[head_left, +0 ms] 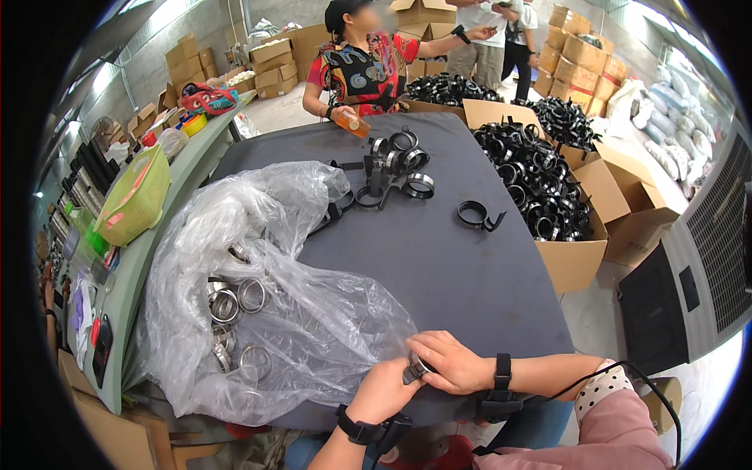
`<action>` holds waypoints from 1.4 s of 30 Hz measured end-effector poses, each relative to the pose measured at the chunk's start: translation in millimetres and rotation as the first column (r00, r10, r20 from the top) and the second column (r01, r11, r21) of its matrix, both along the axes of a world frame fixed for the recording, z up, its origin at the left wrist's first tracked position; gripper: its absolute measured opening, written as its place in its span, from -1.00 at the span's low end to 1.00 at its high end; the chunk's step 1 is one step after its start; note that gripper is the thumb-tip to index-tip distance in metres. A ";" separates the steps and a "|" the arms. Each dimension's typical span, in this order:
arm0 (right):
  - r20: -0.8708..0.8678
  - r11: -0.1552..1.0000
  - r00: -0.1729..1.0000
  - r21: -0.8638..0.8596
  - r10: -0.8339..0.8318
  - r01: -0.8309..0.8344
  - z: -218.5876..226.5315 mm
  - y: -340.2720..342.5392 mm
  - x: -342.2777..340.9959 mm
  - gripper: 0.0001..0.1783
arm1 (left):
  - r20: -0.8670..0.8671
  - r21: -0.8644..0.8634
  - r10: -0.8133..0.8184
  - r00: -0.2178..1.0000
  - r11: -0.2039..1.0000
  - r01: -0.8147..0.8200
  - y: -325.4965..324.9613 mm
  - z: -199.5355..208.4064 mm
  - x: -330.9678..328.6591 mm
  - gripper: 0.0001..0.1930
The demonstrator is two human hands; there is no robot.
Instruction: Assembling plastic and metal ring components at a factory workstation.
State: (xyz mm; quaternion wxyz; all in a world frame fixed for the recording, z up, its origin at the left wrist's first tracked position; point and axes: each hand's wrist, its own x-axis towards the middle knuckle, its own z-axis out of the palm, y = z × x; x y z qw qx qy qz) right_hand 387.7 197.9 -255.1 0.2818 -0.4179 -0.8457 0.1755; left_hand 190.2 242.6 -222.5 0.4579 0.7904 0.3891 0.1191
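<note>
My left hand [382, 392] and my right hand [448, 362] meet at the near edge of the dark grey table [439, 266], both closed on one small black clamp ring with a metal insert [417, 370], mostly hidden by my fingers. Just left of my hands lies a big clear plastic bag [258, 290] holding several shiny metal rings [235, 301]. A single black clamp [476, 215] lies in the middle of the table. A cluster of finished clamps with metal rings [395, 168] sits farther back.
An open cardboard box [583, 258] full of black clamps stands at the table's right edge, with more boxes behind it. A person in a patterned shirt [360, 70] sits at the far end holding an orange bottle. A green basket [137, 196] rests on the left bench.
</note>
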 end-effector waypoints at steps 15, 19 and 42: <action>-0.078 0.979 0.981 0.082 -0.180 0.186 7.9 1.7 50.0 -0.29 | 0.238 0.368 0.153 0.959 0.900 -0.235 0.2 1.9 -9.5 -0.42; -0.240 0.745 0.709 -0.120 -0.663 0.656 13.8 27.8 152.0 -0.04 | 0.188 0.405 0.301 0.935 0.844 -0.353 9.8 6.8 -19.6 -0.40; 0.139 0.819 0.839 0.352 -0.525 0.454 12.8 141.8 35.8 -0.43 | 0.260 0.187 0.324 0.909 0.907 -0.377 27.4 -3.1 -34.7 -0.68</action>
